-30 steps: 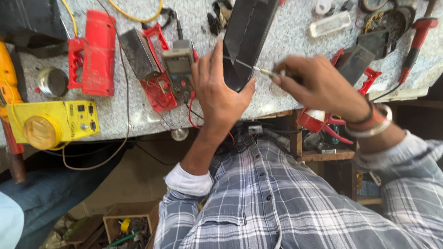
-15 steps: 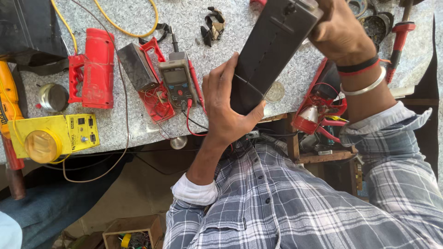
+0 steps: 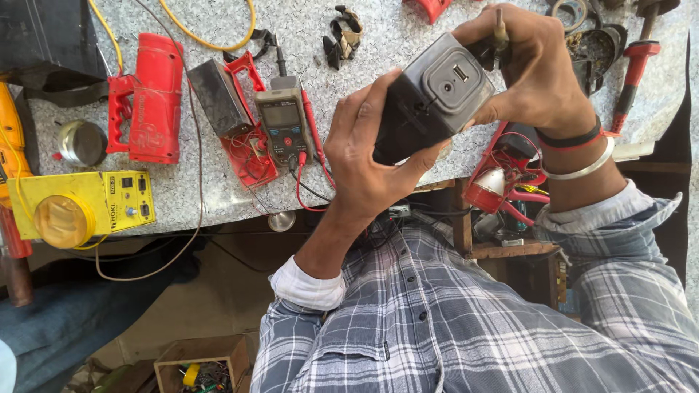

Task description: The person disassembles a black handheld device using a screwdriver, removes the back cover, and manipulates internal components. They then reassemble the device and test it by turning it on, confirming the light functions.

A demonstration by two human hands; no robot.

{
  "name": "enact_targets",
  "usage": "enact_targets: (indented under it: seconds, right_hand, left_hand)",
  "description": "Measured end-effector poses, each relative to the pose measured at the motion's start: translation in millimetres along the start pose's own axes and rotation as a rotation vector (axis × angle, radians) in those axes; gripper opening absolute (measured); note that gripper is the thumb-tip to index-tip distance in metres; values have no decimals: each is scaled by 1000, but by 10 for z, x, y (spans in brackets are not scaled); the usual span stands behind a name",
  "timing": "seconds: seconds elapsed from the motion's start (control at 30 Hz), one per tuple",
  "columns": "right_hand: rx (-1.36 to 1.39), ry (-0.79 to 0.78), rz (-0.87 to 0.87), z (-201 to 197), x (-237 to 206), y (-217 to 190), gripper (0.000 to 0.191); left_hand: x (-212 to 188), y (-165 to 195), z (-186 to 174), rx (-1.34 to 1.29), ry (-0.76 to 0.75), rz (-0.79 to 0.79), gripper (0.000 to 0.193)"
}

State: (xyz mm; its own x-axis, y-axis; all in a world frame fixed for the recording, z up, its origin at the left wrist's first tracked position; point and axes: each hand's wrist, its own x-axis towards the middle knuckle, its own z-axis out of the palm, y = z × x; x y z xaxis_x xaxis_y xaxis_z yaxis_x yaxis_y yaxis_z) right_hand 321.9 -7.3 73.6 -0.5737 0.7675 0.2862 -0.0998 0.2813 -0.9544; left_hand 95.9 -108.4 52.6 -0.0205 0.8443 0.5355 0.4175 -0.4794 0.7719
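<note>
Black box-shaped device (image 3: 429,98), dark plastic with a round socket and a small rectangular port on its end face, held up above the table (image 3: 408,44) edge between both hands, port end turned toward the camera. Left hand (image 3: 368,156) wrapped round the lower body, thumb and fingers curled against the casing. Right hand (image 3: 528,65) closed over the far top corner, also pinching a slim tool with a yellowish handle (image 3: 499,25), its tip hidden behind the casing. Judged from this: casing apparently closed and in one piece, no cover off, no inner parts in sight; work seemingly at the stage of inspection or of approach with the tool, with any opening or testing not yet shown as done. Grey multimeter (image 3: 283,120) left lying flat on the speckled table just left of the left hand, red probe lead (image 3: 309,124) alongside, not connected to the held device as far as visible. Beside it an opened red housing (image 3: 251,145) with wiring exposed, a red lamp body (image 3: 149,98) further left, and a yellow boxed unit with a round lens (image 3: 80,207) at the near table edge. Red-handled tool (image 3: 633,69) resting at far right. More red parts and wires (image 3: 502,185) on a wooden shelf below the right wrist.
</note>
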Motion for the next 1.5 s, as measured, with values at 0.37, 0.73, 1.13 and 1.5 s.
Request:
enact_targets:
  seconds: [0.37, 0.73, 1.13, 1.5]
  right_hand:
    - [-768, -87, -268, 114, 40, -417, 67]
    - [-565, 86, -145, 235, -196, -90, 60]
    - [-808, -155, -467, 155, 9, -155, 45]
    - [-718, -40, -499, 65, -75, 83, 42]
  left_hand:
    - [-212, -435, 25, -289, -84, -51, 83]
    - [-431, -475, 227, -149, 92, 113, 88]
    - [-68, -286, 4, -30, -33, 154, 93]
    - [108, -298, 86, -79, -27, 235, 76]
